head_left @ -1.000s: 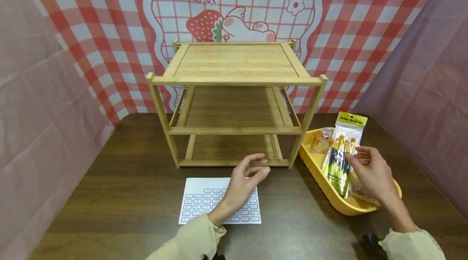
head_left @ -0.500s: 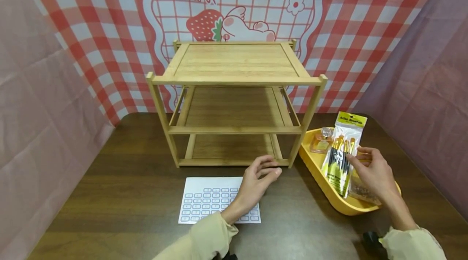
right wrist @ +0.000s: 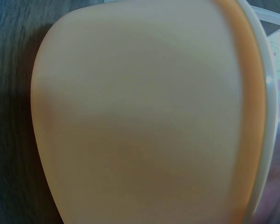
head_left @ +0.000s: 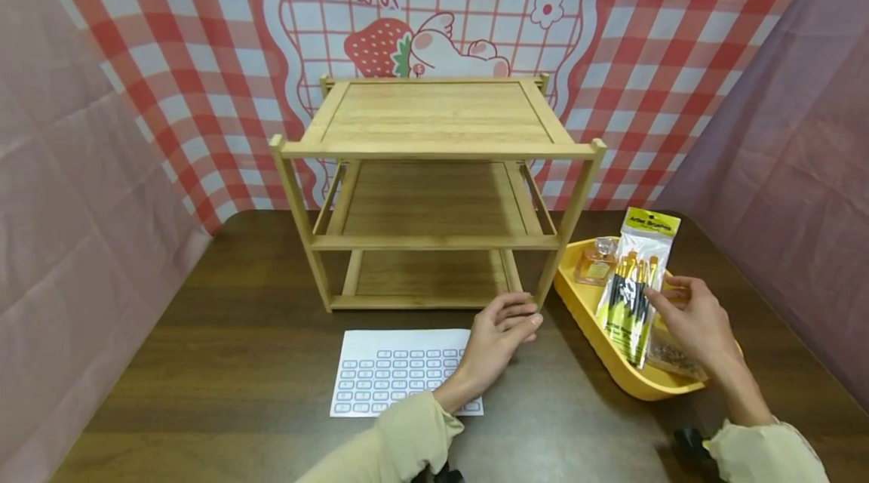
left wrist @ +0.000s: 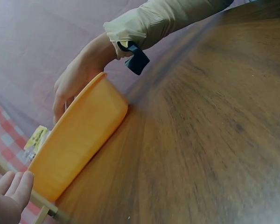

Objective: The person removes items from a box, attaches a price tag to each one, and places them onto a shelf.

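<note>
starting over on the left: the paper sheet (head_left: 360, 373) lies flat on the table (head_left: 217, 362), partly under the left forearm in the head view. if that sleeve drags low, i'd worry about it pulling the paper along, since it looks loose.

behind it is the wooden rack (head_left: 434, 113). the left hand (head_left: 494, 339) is just in front of its right front leg, fingers loosely bent, thumb a bit apart, nothing held. can't tell if there's a gap to the leg, so a careless swing sideways could bump it.

next, the yellow tray (head_left: 597, 339). the perfume bottle (head_left: 597, 266) is at its far end, right beside the brush pack (head_left: 630, 302), which leans inside the tray with its top sticking up past the rim. slick plastic, i'd guess, so a weak hold could let it slide. yank it toward the rack and the bottle might get knocked over.

the right hand (head_left: 695, 321) is at the pack's right edge, thumb over the front, gap narrow. honestly can't tell if it's pinching or just hovering. below it is a clear box (head_left: 668, 362), and that wrist crosses the tray rim, so leaning down could tip the tray.
</note>
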Motion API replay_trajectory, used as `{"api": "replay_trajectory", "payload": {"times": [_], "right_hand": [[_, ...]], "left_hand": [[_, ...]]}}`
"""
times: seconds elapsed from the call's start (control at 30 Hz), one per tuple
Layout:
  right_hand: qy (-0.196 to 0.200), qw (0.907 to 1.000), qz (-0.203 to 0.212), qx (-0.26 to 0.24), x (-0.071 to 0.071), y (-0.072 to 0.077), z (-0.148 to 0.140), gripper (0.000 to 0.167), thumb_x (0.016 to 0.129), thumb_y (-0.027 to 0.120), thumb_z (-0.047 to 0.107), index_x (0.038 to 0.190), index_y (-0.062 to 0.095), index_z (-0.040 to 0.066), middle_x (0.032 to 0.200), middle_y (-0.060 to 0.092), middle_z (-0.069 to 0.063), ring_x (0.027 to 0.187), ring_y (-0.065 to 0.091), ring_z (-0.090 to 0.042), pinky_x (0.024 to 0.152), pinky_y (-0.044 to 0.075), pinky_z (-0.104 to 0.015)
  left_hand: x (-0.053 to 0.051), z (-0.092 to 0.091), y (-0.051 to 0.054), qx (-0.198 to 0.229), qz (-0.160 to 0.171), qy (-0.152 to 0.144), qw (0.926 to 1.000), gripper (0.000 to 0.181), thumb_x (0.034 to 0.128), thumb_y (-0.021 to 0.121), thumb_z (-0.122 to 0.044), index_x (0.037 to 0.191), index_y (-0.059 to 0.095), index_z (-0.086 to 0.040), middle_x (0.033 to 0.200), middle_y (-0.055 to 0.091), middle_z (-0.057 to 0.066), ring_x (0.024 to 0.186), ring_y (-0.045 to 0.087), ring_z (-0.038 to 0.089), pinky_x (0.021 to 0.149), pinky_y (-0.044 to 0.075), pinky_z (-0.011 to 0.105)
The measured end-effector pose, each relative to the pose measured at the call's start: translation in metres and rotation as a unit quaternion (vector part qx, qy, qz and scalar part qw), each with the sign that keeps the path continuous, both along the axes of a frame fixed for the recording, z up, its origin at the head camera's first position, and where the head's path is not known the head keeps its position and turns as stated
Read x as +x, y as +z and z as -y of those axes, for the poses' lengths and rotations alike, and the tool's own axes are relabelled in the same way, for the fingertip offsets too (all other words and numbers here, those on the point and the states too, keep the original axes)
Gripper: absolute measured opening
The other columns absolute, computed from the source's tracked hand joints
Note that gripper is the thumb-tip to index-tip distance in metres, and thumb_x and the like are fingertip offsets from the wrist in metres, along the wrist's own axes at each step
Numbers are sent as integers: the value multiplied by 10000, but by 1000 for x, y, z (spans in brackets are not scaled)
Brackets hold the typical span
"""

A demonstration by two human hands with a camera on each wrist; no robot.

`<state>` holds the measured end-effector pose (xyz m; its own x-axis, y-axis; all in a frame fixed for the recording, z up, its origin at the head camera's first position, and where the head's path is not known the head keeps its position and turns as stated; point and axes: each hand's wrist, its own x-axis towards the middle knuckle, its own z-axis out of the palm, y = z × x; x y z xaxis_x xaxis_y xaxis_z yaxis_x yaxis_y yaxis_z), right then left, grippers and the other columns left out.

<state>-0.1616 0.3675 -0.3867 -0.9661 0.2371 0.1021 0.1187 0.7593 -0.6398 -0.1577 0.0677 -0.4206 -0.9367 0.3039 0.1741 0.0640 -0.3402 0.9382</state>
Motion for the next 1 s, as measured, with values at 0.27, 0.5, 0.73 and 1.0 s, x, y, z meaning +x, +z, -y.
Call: {"api": "replay_trajectory", "payload": {"times": [0.27,0.5,0.73,1.0], "right_hand": [[49,9997,200,93,-1,1,-4,752,1071,546,392,1390,338,-256,1244,547,-448,1075,621,-542,857,534,-592],[92,9989,426,195,-2,2,-6,776,1076,528,406,1396,321,-270,1270,522,-467,1131,572,-578,914,485,-662],[324,9948,952,133,-5,6,-10,865,1084,457,484,1434,251,-280,1354,441,-488,1221,486,-609,959,455,-686],[421,9937,1041,-24,-7,6,-11,840,1087,460,471,1438,269,-268,1346,448,-485,1126,594,-535,892,543,-593]], "left_hand": [[1,-12,-3,149,184,-33,9997,388,984,650,15,1338,542,130,1225,668,212,1106,676,327,893,591,328],[2,-18,-5,98,240,-70,9996,387,978,661,10,1331,548,120,1243,650,247,1099,680,324,909,589,359],[1,-25,-6,172,230,-146,9995,397,974,669,14,1346,546,80,1242,645,254,1068,689,297,890,594,337],[-3,-32,-10,217,207,-258,9992,415,973,674,6,1360,541,73,1229,655,227,1045,698,249,900,593,361]]}}
